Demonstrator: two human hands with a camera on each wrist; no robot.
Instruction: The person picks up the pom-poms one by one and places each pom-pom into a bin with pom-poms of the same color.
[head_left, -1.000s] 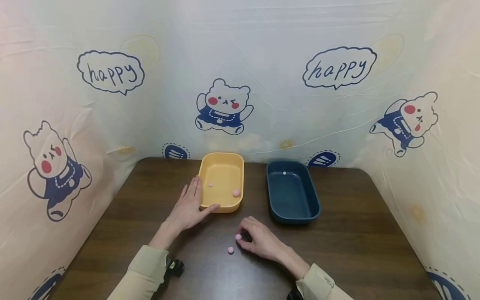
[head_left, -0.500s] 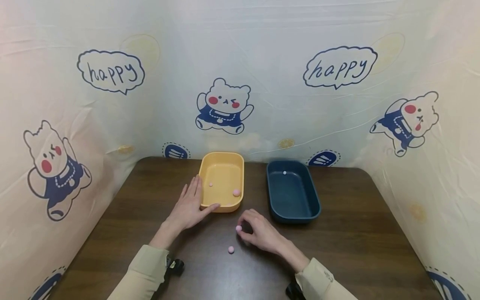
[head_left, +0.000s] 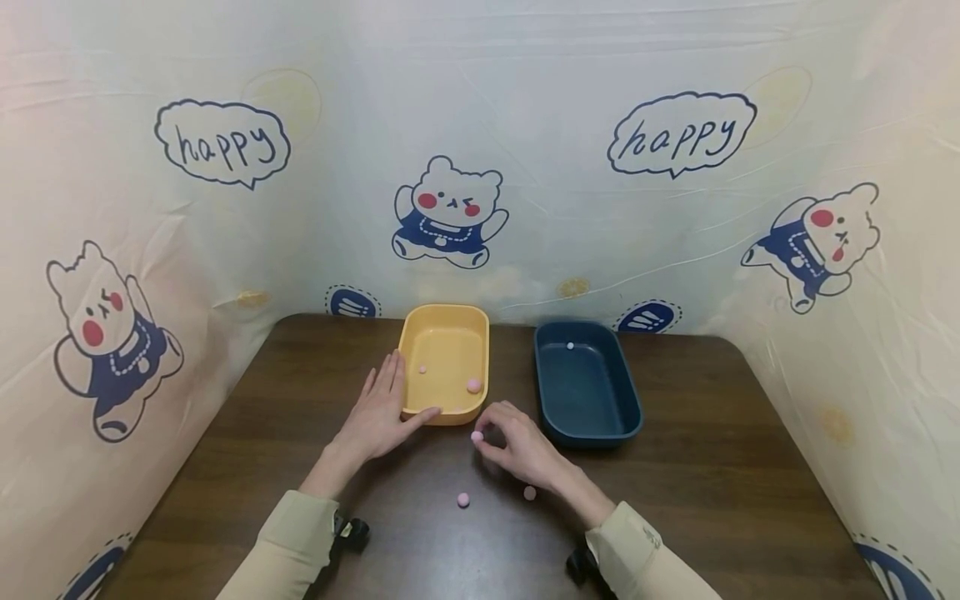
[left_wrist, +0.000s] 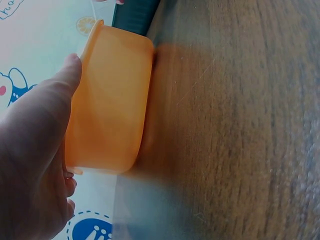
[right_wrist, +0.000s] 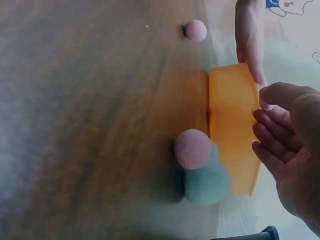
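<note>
Closest to me: my pale cuffs, L one (head_left: pixel 296 521) & R one (head_left: pixel 624 543), each w/ a black wrist cam by it, L cam (head_left: pixel 354 535) & R cam (head_left: pixel 579 567). All over a dark wood table (head_left: pixel 225 475).

Next, two loose balls on the wood: near pink ball (head_left: pixel 463 500) out in front btwn my arms, and paler pink ball (head_left: pixel 530 493) just beside my R wrist. From the R wrist view a teal ball (right_wrist: pixel 208 184) sits right behind that paler one, overlapping it; can't tell if they touch. Another bit of teal (right_wrist: pixel 214 150) peeks out there, too covered to ID.

My R hand (head_left: pixel 525 446) has the held pink ball (head_left: pixel 477 437) pinched btwn thumb & fingertip, other fingers loosely bent. It's up off the table, just this side of the yellow tray's near R corner, outside the tray.

My L hand (head_left: pixel 375 417) is spread: fingers straight along the L side of the yellow tray (head_left: pixel 444 414), thumb out at its near rim, touching. In that tray: bigger pink ball (head_left: pixel 474 386) nr the R wall, tiny pink ball (head_left: pixel 422 369) farther back, L of middle.

To the R, apart from it, the dark blue tray (head_left: pixel 592 439), w/ tiny white ball (head_left: pixel 570 346) nr its far end.

Behind everything, a pale cloth (head_left: pixel 555 108) w/ cartoon bears & "happy" bubbles.
</note>
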